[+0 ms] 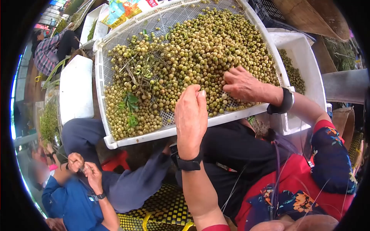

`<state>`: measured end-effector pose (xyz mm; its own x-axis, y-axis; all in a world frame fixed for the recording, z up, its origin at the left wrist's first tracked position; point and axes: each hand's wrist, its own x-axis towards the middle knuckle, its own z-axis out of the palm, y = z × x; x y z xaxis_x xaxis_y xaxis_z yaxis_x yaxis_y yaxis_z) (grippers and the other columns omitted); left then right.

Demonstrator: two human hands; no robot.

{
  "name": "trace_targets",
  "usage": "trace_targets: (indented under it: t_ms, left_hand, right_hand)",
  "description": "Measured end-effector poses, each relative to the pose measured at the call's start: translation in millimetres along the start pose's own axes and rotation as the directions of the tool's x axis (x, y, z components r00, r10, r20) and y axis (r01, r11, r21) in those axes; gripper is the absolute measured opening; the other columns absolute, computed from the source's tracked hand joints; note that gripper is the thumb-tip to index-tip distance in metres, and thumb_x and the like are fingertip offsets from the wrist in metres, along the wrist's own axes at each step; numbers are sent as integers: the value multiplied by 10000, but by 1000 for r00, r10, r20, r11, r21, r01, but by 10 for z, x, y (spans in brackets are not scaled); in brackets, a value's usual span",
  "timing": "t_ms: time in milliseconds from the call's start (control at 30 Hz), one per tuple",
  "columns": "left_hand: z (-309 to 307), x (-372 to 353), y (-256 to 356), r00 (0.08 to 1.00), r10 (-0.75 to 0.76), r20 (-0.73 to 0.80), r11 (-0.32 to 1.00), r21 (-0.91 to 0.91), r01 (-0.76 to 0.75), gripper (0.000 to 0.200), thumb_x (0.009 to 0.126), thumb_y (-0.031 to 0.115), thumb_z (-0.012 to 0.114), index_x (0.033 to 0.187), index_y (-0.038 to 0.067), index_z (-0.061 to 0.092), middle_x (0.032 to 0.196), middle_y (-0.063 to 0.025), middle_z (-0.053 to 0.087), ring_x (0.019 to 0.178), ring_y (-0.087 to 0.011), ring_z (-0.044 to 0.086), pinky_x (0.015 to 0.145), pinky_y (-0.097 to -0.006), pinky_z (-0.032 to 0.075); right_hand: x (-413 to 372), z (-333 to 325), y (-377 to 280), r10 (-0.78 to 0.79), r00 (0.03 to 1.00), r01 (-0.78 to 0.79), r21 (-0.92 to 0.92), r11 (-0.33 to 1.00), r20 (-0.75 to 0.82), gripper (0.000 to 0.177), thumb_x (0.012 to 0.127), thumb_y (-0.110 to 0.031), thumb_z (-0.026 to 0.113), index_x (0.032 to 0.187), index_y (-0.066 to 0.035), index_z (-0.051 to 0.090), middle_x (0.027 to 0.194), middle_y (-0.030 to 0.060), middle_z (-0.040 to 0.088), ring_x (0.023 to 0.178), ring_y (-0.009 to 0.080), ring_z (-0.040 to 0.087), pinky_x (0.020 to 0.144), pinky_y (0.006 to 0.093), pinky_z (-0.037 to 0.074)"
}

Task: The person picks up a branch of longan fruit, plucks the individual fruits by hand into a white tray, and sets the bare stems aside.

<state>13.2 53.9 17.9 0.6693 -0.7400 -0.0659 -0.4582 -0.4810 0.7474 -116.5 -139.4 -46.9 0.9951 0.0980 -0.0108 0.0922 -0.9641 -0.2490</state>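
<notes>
A white perforated tray (pixel 101 77) holds a broad heap of small round yellow-green fruits (pixel 208 42). My left hand (pixel 190 115) is raised at the tray's front rim, fingers curled together and facing away from me; whatever they may hold is hidden. Over the right part of the heap, my right hand (pixel 243 84) reaches down with bent fingers among the fruits, their tips partly out of sight. Twigs and stems (pixel 142 65) lie on the tray's left side, with green leaves (pixel 131 102) nearer the front.
To the right stands a white foam box (pixel 304 50) with more fruits inside. A white lid or board (pixel 77 88) is at the left. A co-worker in blue (pixel 77 196) sits close on my left, hands together. Another person (pixel 50 54) sits farther back.
</notes>
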Motion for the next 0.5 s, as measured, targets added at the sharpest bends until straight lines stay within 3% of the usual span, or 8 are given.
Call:
trace_targets:
  t_ms: [200, 267, 333, 400, 500]
  left_hand:
    - [-23, 51, 92, 997, 17, -77, 1000, -6, -17, 273, 986, 213, 529, 1072, -24, 632, 865, -190, 681, 761, -299, 664, 701, -387, 503]
    - [-48, 55, 179, 995, -44, -84, 998, -50, 40, 201, 964, 150, 531, 1016, -25, 615, 918, -224, 656, 870, -400, 635, 764, -464, 483]
    - [-52, 59, 240, 995, -39, -93, 997, -74, 32, 189, 965, 140, 523, 1006, -21, 612, 917, -225, 657, 871, -405, 632, 767, -468, 482]
    - [-57, 71, 313, 992, -61, -109, 996, -71, 54, 182, 966, 131, 516, 998, -20, 611, 917, -224, 658, 864, -406, 631, 766, -470, 482]
    - [-29, 71, 367, 991, -36, -127, 996, -88, 25, 178, 964, 131, 522, 998, -16, 616, 915, -220, 662, 851, -404, 633, 757, -468, 483]
  right_hand:
    - [32, -97, 201, -21, 1000, 22, -145, 989, 8, 23, 808, -108, 592, 793, -96, 580, 936, 87, 470, 943, 241, 456, 827, 379, 373]
    - [79, -198, 267, 38, 996, -42, -50, 998, -80, 45, 829, -60, 594, 822, -83, 557, 900, 84, 482, 896, 244, 470, 796, 371, 398]
    - [86, -348, 318, 104, 973, -51, 246, 968, -207, 76, 851, -65, 613, 843, -60, 538, 812, 87, 533, 791, 284, 548, 723, 396, 455]
    - [61, -573, 306, 130, 956, -25, 370, 929, -262, 69, 859, -57, 608, 848, -51, 540, 826, 98, 554, 802, 298, 580, 701, 404, 475]
    - [-19, -626, 300, 148, 961, -53, 369, 928, -235, 68, 862, -54, 610, 843, -46, 545, 822, 97, 562, 795, 292, 599, 690, 397, 489]
